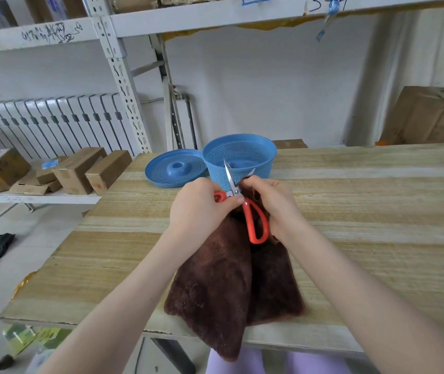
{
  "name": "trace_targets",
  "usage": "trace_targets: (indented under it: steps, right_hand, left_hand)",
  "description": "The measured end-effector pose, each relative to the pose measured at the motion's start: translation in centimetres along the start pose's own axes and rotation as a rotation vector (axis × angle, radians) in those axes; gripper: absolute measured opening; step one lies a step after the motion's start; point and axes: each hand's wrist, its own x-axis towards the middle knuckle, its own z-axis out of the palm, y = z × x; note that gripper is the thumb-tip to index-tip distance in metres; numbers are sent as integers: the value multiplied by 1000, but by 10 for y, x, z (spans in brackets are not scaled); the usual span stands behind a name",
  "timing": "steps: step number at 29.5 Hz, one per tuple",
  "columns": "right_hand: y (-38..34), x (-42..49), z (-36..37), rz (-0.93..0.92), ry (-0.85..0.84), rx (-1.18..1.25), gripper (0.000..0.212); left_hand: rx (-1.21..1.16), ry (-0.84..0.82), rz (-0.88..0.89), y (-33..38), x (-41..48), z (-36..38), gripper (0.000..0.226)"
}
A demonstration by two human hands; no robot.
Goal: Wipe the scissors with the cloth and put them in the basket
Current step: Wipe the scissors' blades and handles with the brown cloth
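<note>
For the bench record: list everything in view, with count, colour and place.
scissors: one, orange handles, held above the cloth
cloth: one, brown, draped over the table's near edge
basket: one, blue, far side of table
lid: one, blue, left of the basket
table: one, pale wood, centre
small boxes: several, brown, left shelf
big box: one, brown, far right
radiator: one, white, left wall
left hand: grips scissors handle
right hand: pinches cloth around a blade

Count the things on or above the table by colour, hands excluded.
Blue: 2, basket and lid
Brown: 1, cloth
Red: 1, scissors
Total: 4
</note>
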Motion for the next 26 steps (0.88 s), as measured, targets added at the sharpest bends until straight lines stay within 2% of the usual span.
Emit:
trace_targets:
  steps: [4,7,9,13,17,19,23,26]
  right_hand:
    - [5,-5,4,8,-21,-23,36]
    - [7,-8,7,18,-45,-67,18]
    - [3,-2,3,7,-28,-34,16]
    - [-1,0,3,10,6,-17,36]
    - [5,-9,7,13,-41,-44,16]
    - [1,-4,4,18,-23,-12,17]
    - [-4,-1,3,33,-8,-11,32]
    - [2,-7,6,37,-37,-37,24]
  left_hand:
    - [-75,19,9,-6,-1,-2,60]
    - [-74,17,23,-7,0,-1,59]
    - [-67,21,30,-7,-2,0,59]
    - [-68,19,19,-7,-1,-1,61]
    - [-68,21,22,-4,1,0,59]
    - [-44,22,21,-3,-1,0,56]
    - [-103,28,37,-6,-2,0,58]
    - [-125,26,28,-7,0,-2,61]
